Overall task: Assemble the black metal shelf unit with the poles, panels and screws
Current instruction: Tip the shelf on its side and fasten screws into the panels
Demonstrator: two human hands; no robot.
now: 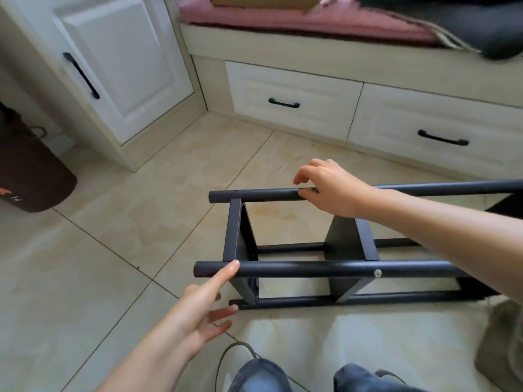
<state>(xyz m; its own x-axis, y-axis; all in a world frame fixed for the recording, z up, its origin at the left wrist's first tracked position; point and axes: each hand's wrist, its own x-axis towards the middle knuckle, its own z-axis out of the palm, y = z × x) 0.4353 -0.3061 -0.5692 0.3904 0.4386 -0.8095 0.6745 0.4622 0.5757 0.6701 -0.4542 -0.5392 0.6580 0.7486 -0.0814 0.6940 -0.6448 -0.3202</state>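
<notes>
The black shelf unit (297, 250), laid on the floor (113, 250), is gripped at its far pole (268, 195) by right hand (328, 188) fingers; the near pole (311, 268) is touched by the left hand (198, 309), fingers straight.

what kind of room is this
Most likely a bedroom at home: a built-in platform bed with a pink mattress pad over white drawers, a white wardrobe door beside it, and a tiled floor.

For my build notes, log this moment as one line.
shelf unit: on its side on floor | left hand: open, index finger touching near upper pole | right hand: fingers curled over far upper pole | screw: in near pole
</notes>
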